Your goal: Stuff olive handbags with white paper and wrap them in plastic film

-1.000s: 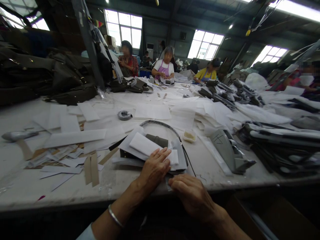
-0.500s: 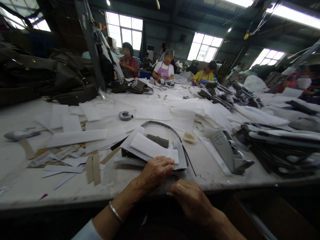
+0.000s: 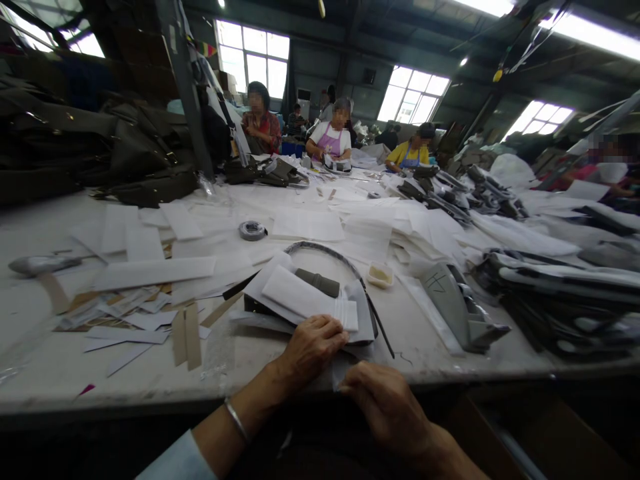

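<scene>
A dark bag lies near the table's front edge, partly covered by white foam sheets. Its thin wrapped strap arches behind it. My left hand rests on the front of the sheets, fingers together and pressing the bundle down. Just right of it, at the table edge, my right hand is closed in a pinch on a clear plastic strip that runs up toward the bundle. A rolled olive piece sits on top.
Foam strips and card pieces litter the left. A tape roll lies behind, a small tray and grey bag part to the right. Wrapped bags are stacked far right. Several people sit across the table.
The view has shifted slightly. More of the clear strip shows between my hands; my left hand stays on the bundle and my right hand stays pinched.
</scene>
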The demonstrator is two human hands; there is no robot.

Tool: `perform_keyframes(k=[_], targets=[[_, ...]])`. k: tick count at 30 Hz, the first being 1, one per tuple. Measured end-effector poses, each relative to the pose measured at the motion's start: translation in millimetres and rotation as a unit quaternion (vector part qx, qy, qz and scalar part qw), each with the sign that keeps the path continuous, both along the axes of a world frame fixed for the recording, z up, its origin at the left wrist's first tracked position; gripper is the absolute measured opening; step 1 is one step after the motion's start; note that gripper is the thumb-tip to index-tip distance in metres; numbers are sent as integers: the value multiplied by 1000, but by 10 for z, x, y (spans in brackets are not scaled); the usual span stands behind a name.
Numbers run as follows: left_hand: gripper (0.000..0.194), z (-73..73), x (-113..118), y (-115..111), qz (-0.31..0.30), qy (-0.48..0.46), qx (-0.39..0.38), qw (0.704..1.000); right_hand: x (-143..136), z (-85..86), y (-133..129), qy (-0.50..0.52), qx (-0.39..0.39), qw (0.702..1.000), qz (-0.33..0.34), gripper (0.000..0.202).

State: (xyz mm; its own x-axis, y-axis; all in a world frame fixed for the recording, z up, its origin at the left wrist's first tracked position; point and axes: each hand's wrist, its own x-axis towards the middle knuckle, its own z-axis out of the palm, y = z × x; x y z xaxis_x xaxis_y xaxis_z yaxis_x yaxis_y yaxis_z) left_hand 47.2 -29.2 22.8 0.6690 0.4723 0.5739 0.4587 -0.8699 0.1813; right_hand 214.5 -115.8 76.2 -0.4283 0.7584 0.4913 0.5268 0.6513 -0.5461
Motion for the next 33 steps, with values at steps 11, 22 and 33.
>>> perform_keyframes(k=[11,22,33], targets=[[24,113,-60,-188,37,-101,-74,991,-18,184,553,4,-2,996,-91,11],[49,94,163,-143,146,-169,-93,970,93,-7,961,-102,-32,979,-172,13],[22,114,189,-143,168,-75,-3,983,155,-110,1044,-93,-145,969,-179,12]])
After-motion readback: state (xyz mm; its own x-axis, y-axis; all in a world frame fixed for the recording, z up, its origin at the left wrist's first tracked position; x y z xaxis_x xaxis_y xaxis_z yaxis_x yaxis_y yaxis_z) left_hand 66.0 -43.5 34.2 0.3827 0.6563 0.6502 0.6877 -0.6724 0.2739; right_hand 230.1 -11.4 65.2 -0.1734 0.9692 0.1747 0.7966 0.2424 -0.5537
